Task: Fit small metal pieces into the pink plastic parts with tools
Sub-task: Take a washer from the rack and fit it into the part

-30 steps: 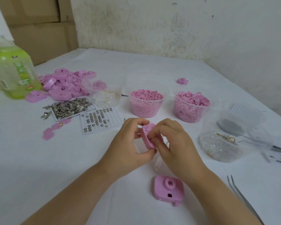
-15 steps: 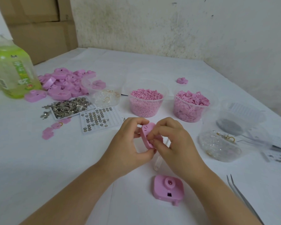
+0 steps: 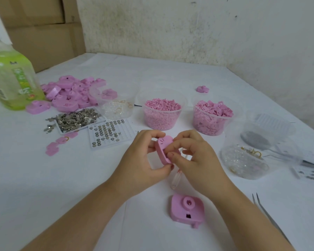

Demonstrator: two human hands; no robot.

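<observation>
A pink plastic part [image 3: 163, 147] stands on edge above the table's middle, gripped from both sides. My left hand [image 3: 143, 160] holds its left face and lower edge. My right hand [image 3: 194, 156] pinches its right edge with thumb and forefinger; whether a small piece lies under those fingertips is hidden. A second pink part [image 3: 188, 209] with a round socket lies flat nearer to me. Metal tweezers [image 3: 263, 209] rest at the lower right. Loose metal pieces [image 3: 76, 119] fill a small tray at the left.
A pile of pink parts [image 3: 71, 95] and a green bottle [image 3: 9, 78] sit far left. A gridded tray of small studs [image 3: 107, 134], two tubs of pink bits [image 3: 162, 113] [image 3: 211, 116], clear tubs [image 3: 243, 160] and a clear tube [image 3: 176, 180] surround my hands. Walls close the back and right.
Both hands have stayed on the pink part, with only slight shifts of the fingertips along its right edge.
</observation>
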